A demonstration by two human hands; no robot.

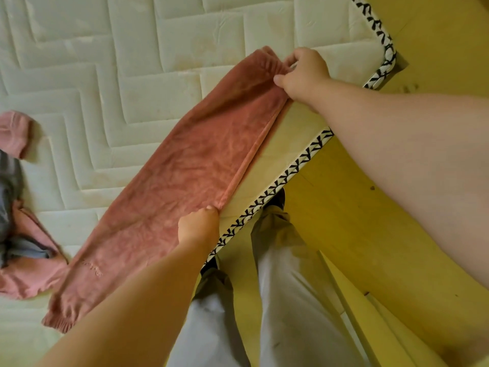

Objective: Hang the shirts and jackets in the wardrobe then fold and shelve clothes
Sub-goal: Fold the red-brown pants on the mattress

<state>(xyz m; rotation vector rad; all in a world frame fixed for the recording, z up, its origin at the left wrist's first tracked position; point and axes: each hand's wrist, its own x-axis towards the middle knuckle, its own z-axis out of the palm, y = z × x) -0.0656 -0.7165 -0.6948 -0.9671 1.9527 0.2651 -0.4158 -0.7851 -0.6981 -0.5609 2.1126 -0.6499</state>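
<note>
At the far left of the white quilted mattress [105,62] lies a rumpled heap of pink and grey clothes [23,263]. Beside it, a dusty-pink velvety pair of trousers [190,165] lies flat, folded lengthwise, running diagonally along the mattress's near edge with the cuffs at lower left. The left hand [199,229] pinches the trousers' near edge at mid-length, fingers curled together. The right hand [304,72] pinches the far end near the mattress corner, fingers bunched on the cloth. Yellow floor [344,207] shows to the right.

The long dusty-pink trousers [185,165] look like soft, velvety fleece cloth, matt with a brushed nap. The cream quilted mattress [105,62] under them is smooth padded fabric (stitched in zigzags, faintly stained).
</note>
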